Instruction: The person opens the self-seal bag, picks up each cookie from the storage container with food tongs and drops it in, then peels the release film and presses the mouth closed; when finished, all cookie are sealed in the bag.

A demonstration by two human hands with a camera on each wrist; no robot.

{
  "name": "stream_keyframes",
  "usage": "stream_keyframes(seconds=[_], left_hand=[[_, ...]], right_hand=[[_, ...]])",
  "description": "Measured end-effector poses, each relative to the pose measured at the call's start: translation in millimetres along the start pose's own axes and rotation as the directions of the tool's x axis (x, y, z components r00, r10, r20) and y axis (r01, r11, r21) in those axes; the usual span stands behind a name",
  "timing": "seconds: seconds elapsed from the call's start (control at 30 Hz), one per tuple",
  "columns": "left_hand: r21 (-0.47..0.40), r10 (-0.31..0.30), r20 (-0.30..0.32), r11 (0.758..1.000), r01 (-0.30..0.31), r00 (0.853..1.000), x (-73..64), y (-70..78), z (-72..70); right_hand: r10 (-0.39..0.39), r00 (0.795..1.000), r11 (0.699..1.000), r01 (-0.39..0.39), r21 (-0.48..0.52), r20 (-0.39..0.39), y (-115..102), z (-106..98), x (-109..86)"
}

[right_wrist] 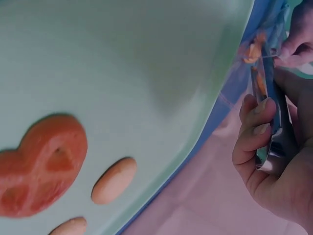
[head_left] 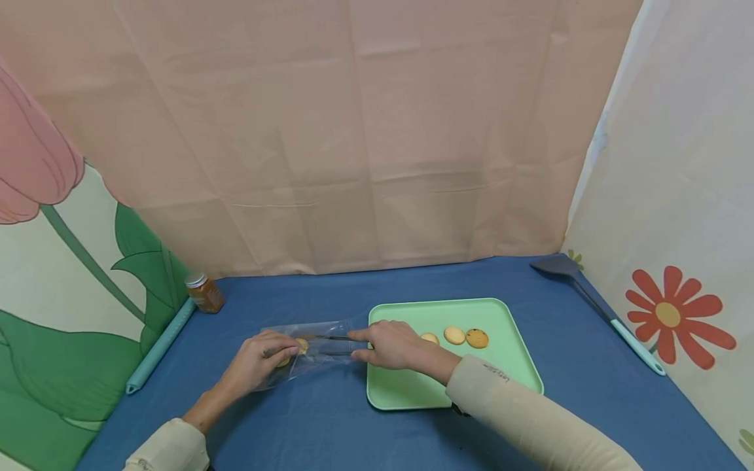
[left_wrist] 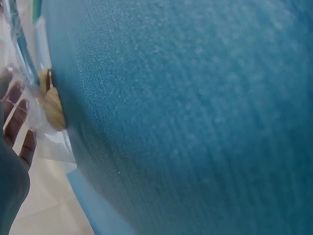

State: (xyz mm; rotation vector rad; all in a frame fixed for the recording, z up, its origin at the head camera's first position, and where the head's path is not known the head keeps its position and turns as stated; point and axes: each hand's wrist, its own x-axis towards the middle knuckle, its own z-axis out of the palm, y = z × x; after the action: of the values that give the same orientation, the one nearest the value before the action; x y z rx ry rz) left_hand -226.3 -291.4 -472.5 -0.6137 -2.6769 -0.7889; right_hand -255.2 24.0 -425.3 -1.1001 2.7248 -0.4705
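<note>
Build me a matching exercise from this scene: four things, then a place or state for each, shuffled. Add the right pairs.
1. tongs
2. plastic bag
3. spatula
4. jar

A. at the far right
B. transparent, with cookies inside
C. at the far left
D. gripped by the right hand

Pairs: 1-D, 2-B, 3-A, 4-C

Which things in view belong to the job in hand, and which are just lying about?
In use: clear bag, in the left hand; metal tongs, in the right hand; green tray; cookies on it and in the bag.

Lying about, apparently: lidded jar; teal roll; spatula.
</note>
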Motion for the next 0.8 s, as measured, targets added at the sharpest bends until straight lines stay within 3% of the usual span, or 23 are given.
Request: stream_keyframes(seconds=[0.3, 0.63, 0.8], left_hand=[[-0.029, 0.018, -0.017, 0.999, -0.019, 1.000, 1.2, -0.5, 3.0], [-0.021, -0.019, -0.019, 1.000, 0.019, 1.000, 0.1, -2.7, 3.9], [-0.024, -0.015, -0.018, 1.000, 0.014, 1.000, 0.2, -2.5, 3.8]], right_hand=[[-0.009, 1.000, 1.000, 0.010, 0.013, -0.021, 16, -19, -33.8], [0.034, 0.996, 0.993, -0.025, 0.114, -0.078, 48, -48, -98.9], [0.049, 0.991, 0.995, -0.038, 0.093, -0.123, 56, -63, -131.9]])
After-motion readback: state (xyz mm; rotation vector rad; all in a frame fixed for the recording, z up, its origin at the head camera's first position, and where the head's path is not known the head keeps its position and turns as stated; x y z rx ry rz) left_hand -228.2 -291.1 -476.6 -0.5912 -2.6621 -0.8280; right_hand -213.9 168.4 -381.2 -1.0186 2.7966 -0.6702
